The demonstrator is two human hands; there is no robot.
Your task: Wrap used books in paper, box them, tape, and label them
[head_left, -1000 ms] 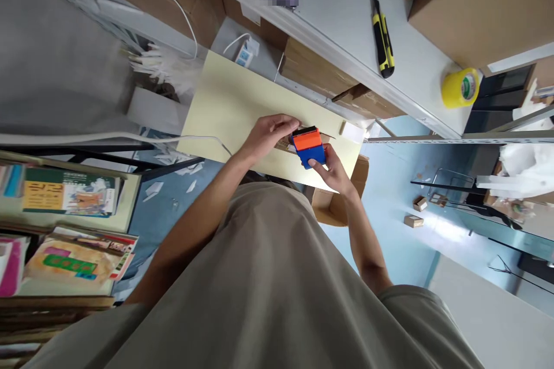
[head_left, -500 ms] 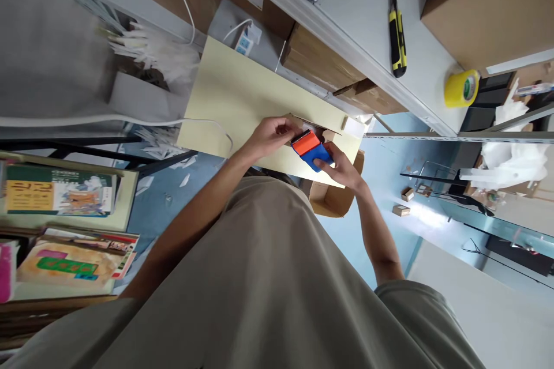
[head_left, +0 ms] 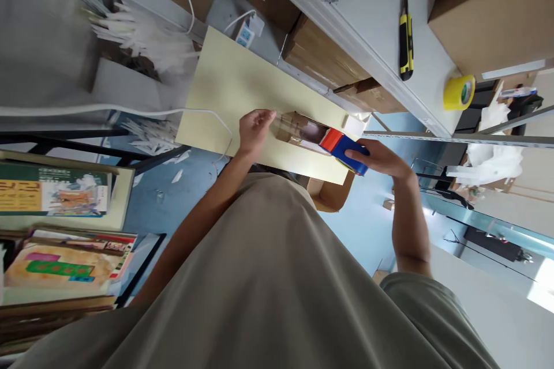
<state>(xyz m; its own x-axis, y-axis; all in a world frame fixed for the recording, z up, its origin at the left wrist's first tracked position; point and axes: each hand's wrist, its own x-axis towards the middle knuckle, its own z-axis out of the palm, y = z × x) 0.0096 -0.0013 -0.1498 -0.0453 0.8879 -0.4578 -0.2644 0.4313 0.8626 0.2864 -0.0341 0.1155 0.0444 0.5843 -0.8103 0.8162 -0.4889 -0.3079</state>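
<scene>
A blue and red tape dispenser (head_left: 344,150) is gripped in my right hand (head_left: 381,157), the thumb lying across its blue body. Its red end touches or nearly touches the right end of a small brown cardboard box (head_left: 298,128), which lies on the pale yellow board. The box's top looks shiny and partly see-through near the left end. Just left of the box, my left hand (head_left: 254,131) hovers with fingers curled and thumb and forefinger close together. Whatever is between those fingertips, if anything, is too small to make out.
A pale yellow board (head_left: 234,78) serves as the work surface, a white cable crossing its left corner. Above it, a grey shelf (head_left: 367,6) carries a yellow-black utility knife (head_left: 405,40) and yellow tape roll (head_left: 459,92). An open carton (head_left: 335,193) stands below. Books (head_left: 56,193) lie left.
My right hand has moved right with the tape dispenser, and my left hand has drawn away leftward. The brown box between them now shows more fully.
</scene>
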